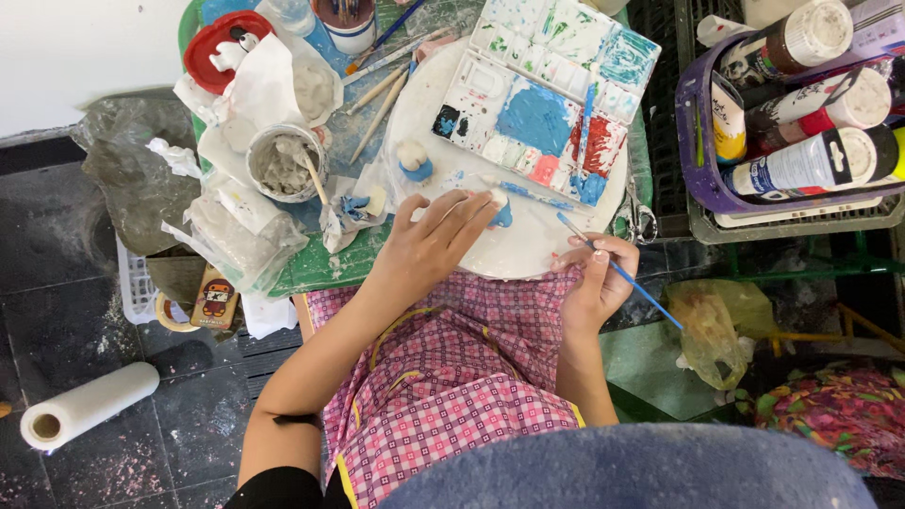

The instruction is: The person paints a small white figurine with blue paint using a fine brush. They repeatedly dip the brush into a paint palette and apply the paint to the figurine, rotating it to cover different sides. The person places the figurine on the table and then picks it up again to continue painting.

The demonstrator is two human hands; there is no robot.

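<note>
A small figure (499, 209), white on top and blue lower down, stands on the round white board (528, 250) near its front edge. The left hand (436, 236) reaches across and grips it, fingertips curled round its side. Just behind it, toward the back of the board, stands a second small figure (413, 160), also white above blue, untouched.

The right hand (596, 273) rests at the board's right edge, pinching a thin blue-handled paintbrush (617, 269) between thumb and fingers; the tip points up toward the figure and the handle runs down past the wrist.

On the far half of the board lies an open paint palette (551, 94), its 2 halves smeared with blue, red, pink and teal, and another brush (528, 193) lies just in front of it.

To the left, on the green table (320, 269), a grey pot of pale paste (283, 162) has a stick in it, with crumpled plastic wrap (236, 236) and wooden sticks (377, 104) around. A purple basket (702, 179) of paint bottles stands on the right. A paper roll (87, 405) lies on the dark floor, well apart. A pink checked apron (452, 377) covers the person's lap.
</note>
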